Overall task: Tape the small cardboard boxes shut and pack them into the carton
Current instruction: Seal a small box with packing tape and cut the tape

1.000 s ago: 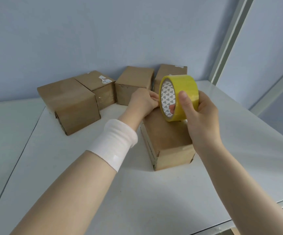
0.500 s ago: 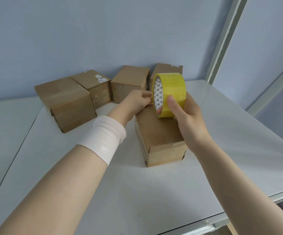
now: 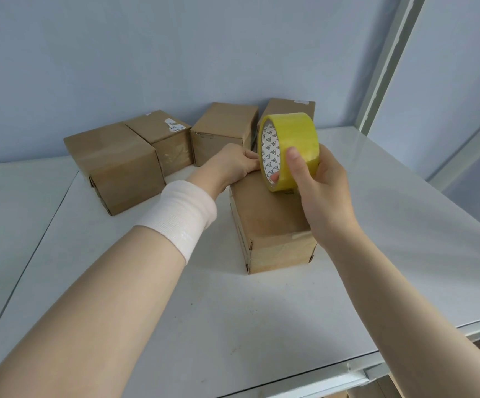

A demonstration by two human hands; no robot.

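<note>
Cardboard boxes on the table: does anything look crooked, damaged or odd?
Nothing is spilled or broken. The four back boxes sit at mixed angles, not in a row. The near box below the tape roll shows uneven tape on its front face.

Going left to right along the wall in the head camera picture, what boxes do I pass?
Big brown box → box with a white label → plain box → box with a white scrap on top, partly behind the tape roll.

tape roll seemingly on near box, four boxes behind
</note>
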